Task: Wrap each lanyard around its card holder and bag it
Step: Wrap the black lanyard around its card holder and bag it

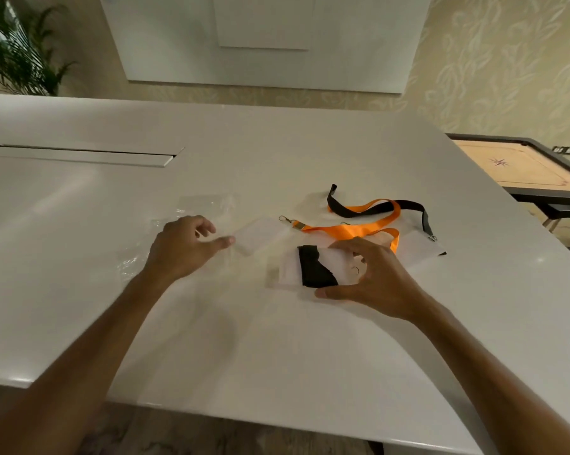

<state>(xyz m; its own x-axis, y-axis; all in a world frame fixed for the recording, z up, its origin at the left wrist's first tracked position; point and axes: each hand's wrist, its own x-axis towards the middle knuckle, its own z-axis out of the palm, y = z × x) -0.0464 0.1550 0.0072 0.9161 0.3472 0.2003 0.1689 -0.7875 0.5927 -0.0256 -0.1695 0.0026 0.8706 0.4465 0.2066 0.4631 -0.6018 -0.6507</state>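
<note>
A white card holder [290, 269] lies on the white table [277, 339] with a black lanyard [314, 269] wound around its middle. My right hand [372, 277] grips its right end, thumb at the near edge and fingers over the top. My left hand [185, 246] hovers with loosely curled fingers by the clear plastic bags [208, 205], holding nothing. A bare card holder [260, 233] lies between my hands. An orange lanyard [352, 229] and a second black lanyard [405, 206] lie tangled behind, next to another card holder [421, 246].
A long slot [86, 154] is set into the table at the back left. A carrom board table [523, 165] stands off to the right. A potted plant [17, 50] is at the far left, and a white wall panel [263, 41] behind.
</note>
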